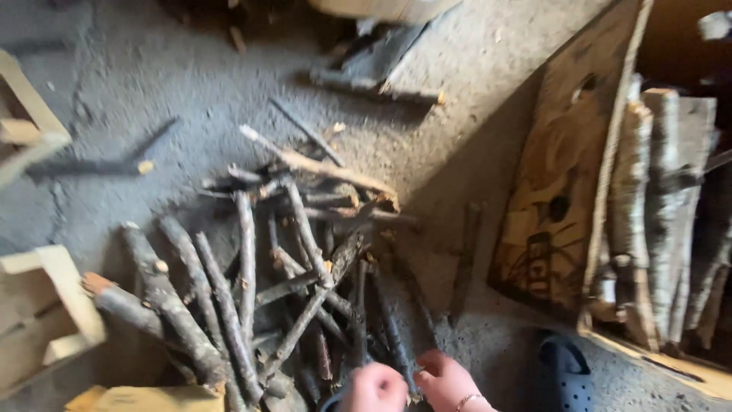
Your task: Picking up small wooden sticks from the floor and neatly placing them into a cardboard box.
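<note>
1. Head view, step in hand: sorting through a pile of sticks (282, 282) on the concrete floor (152, 84), by the look of it at the stage of picking one out.
2. Left hand (375, 387) at the bottom edge, curled into a loose fist at the near ends of the sticks; blurred, so cannot tell whether anything is truly gripped.
3. Right hand (446, 381) just beside it, fingers bent onto a thin dark stick (396, 336) that runs up into the pile; seems pinched, though motion blur leaves doubt.
4. Next move, as a judgement: calls for a firm grip on one stick and a straight pull along its length, since neighbours lie crossed over it and could drag or roll.
5. Materials and shapes: rough, bark-covered branches, mostly straight, some knotted, cut ends pale; thicker logs at the left of the heap, thin twigs at the middle.
6. Pale wooden crates (38, 305) at the left edge; a worn cardboard sheet (557, 198) leaning at the right, with grey-barked split logs (663, 206) stacked behind it.
7. A dark rubber clog (564, 374) near the right hand.
</note>
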